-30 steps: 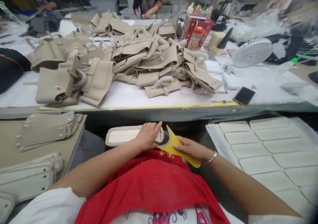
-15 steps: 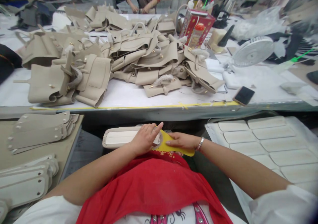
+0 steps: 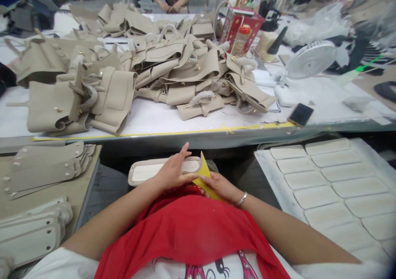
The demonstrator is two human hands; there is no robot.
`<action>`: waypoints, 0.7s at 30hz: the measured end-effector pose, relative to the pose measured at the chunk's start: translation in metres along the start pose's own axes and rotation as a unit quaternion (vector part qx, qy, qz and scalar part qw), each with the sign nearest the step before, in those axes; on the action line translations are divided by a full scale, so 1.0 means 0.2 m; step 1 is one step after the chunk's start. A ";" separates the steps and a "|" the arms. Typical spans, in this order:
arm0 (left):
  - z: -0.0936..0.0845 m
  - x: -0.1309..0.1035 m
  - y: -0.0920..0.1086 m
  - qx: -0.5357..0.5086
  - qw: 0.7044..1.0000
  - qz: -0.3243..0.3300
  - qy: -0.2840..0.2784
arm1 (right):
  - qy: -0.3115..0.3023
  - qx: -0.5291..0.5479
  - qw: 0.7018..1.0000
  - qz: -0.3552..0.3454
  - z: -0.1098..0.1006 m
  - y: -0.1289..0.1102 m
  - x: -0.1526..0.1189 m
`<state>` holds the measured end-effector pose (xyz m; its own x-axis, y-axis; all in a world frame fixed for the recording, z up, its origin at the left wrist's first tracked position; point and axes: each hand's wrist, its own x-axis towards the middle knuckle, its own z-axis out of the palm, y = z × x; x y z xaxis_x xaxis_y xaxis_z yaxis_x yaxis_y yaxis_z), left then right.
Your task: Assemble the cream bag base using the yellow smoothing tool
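A long beige-rimmed piece with a white inner face lies in front of me at lap height, rounded at its corners. Across its right half rests my left hand, fingers stretched out and thumb reaching toward the yellow sheet. My right hand pinches that thin yellow sheet, which stands tilted against the right end of the beige piece. What lies under the piece is hidden, and so are some fingers of my right hand.
Beige bag parts are heaped on the white table. A phone and a fan are at its right. Handled panels lie on the left board; whitish pieces cover the right board. Another person works beyond.
The yellow sheet has turned from lying nearly flat to standing steeply on edge at the piece's right end. My left hand has shifted left and spread its thumb; my right hand has lowered slightly.
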<state>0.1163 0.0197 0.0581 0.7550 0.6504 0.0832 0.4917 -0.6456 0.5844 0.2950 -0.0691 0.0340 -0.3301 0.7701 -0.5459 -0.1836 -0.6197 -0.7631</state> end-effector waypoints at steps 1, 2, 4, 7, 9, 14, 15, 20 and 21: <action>0.02 0.03 0.03 0.014 1.000 -0.019 0.007 | 0.033 0.017 0.999 -0.016 0.04 0.02 0.00; 0.04 0.05 0.06 0.039 0.999 -0.026 0.010 | 0.068 0.031 0.997 -0.031 0.07 0.04 0.01; 0.08 0.08 0.09 0.090 0.996 -0.012 0.000 | 0.113 0.046 0.992 -0.039 0.12 0.05 0.00; 0.07 0.08 0.07 0.099 0.995 0.009 -0.028 | 0.085 0.044 0.995 -0.002 0.10 0.00 -0.07; 0.02 0.05 0.03 0.081 0.995 0.010 -0.051 | 0.085 0.054 0.995 0.005 0.06 -0.06 -0.15; -0.03 -0.02 -0.02 0.110 0.991 0.020 -0.071 | 0.235 0.210 0.930 -0.188 0.02 -0.24 -0.21; -0.01 -0.02 -0.01 0.122 0.990 0.021 -0.064 | 0.258 0.232 0.909 -0.233 0.04 -0.27 -0.17; 0.07 0.00 0.03 0.148 0.988 0.023 -0.021 | 0.294 0.229 0.860 -0.348 0.13 -0.33 0.10; 0.07 0.00 0.02 0.149 0.988 0.026 -0.017 | 0.293 0.219 0.861 -0.353 0.14 -0.33 0.15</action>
<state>0.1246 0.0103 0.0491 0.7947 0.6021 0.0770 0.5534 -0.7709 0.3154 0.2707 -0.0091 0.0770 0.5069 0.8434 -0.1782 -0.5207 0.1349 -0.8430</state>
